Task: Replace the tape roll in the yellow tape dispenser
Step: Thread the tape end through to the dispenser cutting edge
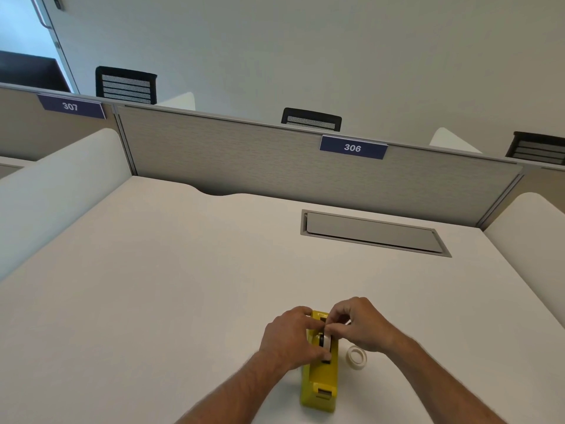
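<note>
While both forearms reach in from the near edge, a wide white desk [171,270] spreads out beyond and to either side of the hands, closed off at its far end by a grey fabric partition [244,154]. White rounded side screens [55,185] stand well off to the left and right of the hands. Beyond the right hand, set into the desk surface, lies a grey rectangular cable hatch [373,232]. Blue number plates reading 306 [353,147] and 307 [71,106] hang on the partition's top rail, and black mesh chair backs [126,85] rise behind it.

Between the two hands stands the yellow tape dispenser [321,377], lying lengthwise away from the person, its near end jutting toward the wrists. The left hand [289,335] wraps the dispenser's left side, fingers curled over its top. The right hand [362,324] comes in from the other side, its fingertips bent and pinching at the white tape roll [326,341] seated in the dispenser's middle, where the fingers of both hands meet. Just under the right wrist, apart from the dispenser, a second tape roll [356,355] lies flat on the desk.
</note>
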The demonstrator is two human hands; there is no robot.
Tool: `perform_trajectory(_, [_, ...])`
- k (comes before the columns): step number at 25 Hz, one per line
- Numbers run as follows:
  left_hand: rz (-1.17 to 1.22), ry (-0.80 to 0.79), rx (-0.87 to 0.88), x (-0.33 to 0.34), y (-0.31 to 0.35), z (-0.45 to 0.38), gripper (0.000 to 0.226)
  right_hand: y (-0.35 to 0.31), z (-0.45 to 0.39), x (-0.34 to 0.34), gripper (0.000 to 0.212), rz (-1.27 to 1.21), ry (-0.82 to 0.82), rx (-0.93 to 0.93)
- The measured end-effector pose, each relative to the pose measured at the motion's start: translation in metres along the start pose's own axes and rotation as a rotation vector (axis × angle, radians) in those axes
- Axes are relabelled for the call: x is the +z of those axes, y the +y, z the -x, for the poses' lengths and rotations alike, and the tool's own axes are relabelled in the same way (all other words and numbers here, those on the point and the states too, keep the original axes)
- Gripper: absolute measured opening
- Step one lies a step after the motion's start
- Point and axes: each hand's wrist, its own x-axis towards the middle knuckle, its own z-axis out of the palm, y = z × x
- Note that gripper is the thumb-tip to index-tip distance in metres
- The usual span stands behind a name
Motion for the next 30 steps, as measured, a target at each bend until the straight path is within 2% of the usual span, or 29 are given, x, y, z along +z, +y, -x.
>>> perform_trajectory(12, [-0.004, 0.019, 0.015, 0.001, -0.001, -0.001, 0.071, 0.000, 0.000, 0.008, 0.006, 0.063, 0.128, 0.020])
perform_trajectory(18, [-0.004, 0.024, 0.008, 0.001, -0.002, -0.002, 0.072, 0.003, -0.002, 0.011, 0.010, 0.074, 0.259, 0.042])
perform_trajectory(26, [-0.008, 0.019, 0.007, 0.001, -0.002, -0.002, 0.074, 0.014, 0.002, 0.009, 0.012, -0.036, 0.417, 0.088])
perform_trajectory(30, [-0.013, 0.019, 0.011, 0.001, -0.002, -0.002, 0.074, 0.019, 0.004, 0.009, 0.013, -0.081, 0.430, 0.112])
